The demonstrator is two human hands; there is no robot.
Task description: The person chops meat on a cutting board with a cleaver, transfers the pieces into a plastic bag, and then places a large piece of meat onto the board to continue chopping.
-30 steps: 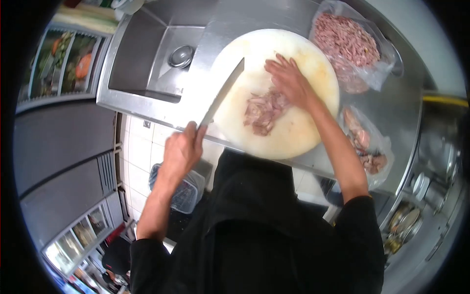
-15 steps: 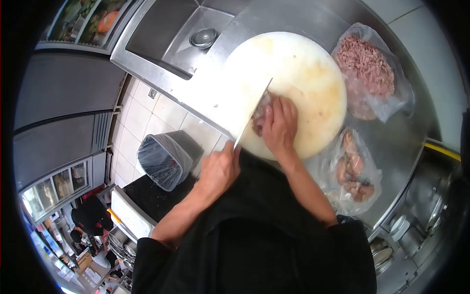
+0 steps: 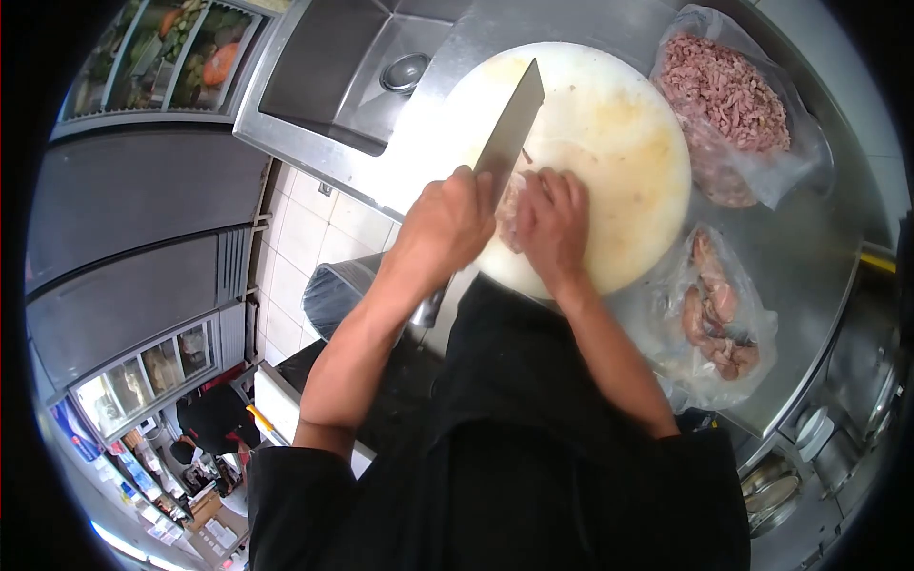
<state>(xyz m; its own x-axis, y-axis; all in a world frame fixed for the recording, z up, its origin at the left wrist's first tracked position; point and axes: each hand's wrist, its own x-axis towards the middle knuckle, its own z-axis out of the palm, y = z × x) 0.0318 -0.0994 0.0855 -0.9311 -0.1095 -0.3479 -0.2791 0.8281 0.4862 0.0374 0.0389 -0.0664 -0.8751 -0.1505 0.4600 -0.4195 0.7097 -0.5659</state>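
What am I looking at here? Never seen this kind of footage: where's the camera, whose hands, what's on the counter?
There is no robot. A person wears one camera on the head, looking forward and down through a wide lens, so the edges bend. The dark shape at the bottom is their own clothing, and both hands are theirs. The left hand grips a cleaver over a round white cutting board. The right hand presses on a small heap of meat beside the blade. On the steel counter lie a bag of chopped meat and a bag of larger pieces. A sink is at upper left.
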